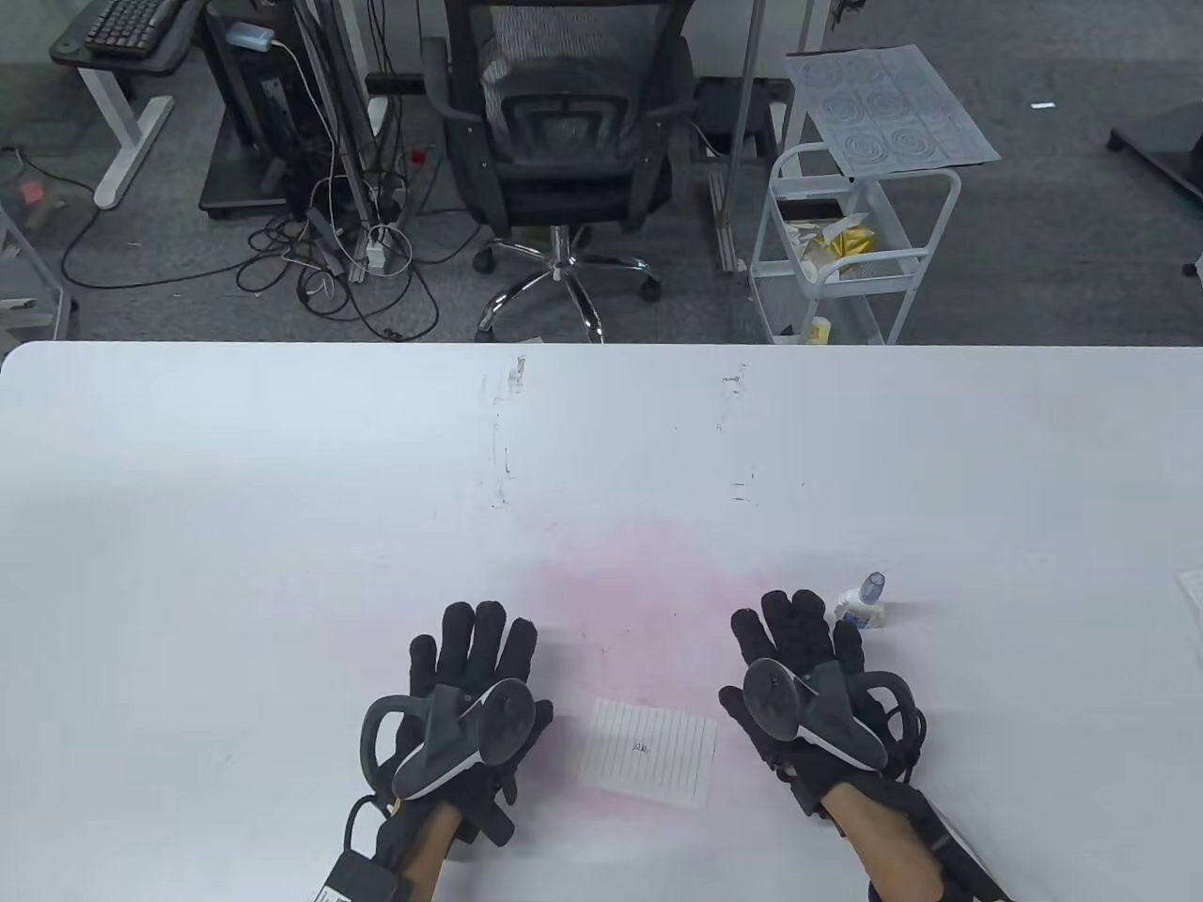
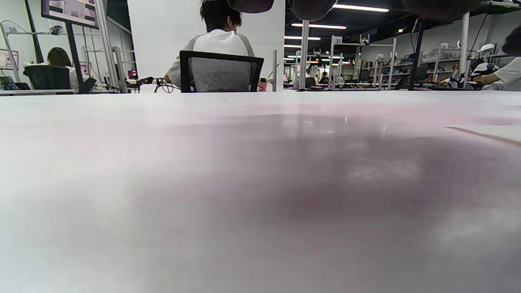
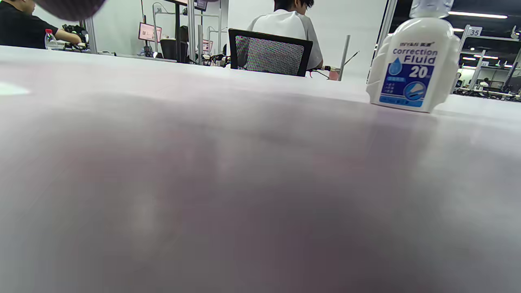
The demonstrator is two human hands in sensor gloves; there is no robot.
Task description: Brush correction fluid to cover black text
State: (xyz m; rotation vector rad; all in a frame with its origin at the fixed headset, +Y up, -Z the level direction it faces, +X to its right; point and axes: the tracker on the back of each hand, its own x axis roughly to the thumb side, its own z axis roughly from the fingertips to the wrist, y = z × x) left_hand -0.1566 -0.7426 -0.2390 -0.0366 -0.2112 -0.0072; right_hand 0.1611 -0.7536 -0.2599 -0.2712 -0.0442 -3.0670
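A small lined white paper (image 1: 648,752) with a short black word (image 1: 641,748) near its middle lies on the white table (image 1: 282,489) between my hands. My left hand (image 1: 470,648) lies flat, fingers spread, left of the paper and holds nothing. My right hand (image 1: 799,629) lies flat to the right of the paper, also holding nothing. A small white correction fluid bottle (image 1: 863,606) with a blue label and grey-blue cap stands upright just past my right fingertips; it shows close in the right wrist view (image 3: 413,65). The paper's edge shows in the left wrist view (image 2: 488,132).
A pink stain (image 1: 639,583) covers the table's middle. Another white sheet (image 1: 1192,597) pokes in at the right edge. Beyond the far edge stand an office chair (image 1: 554,141) and a white cart (image 1: 846,244).
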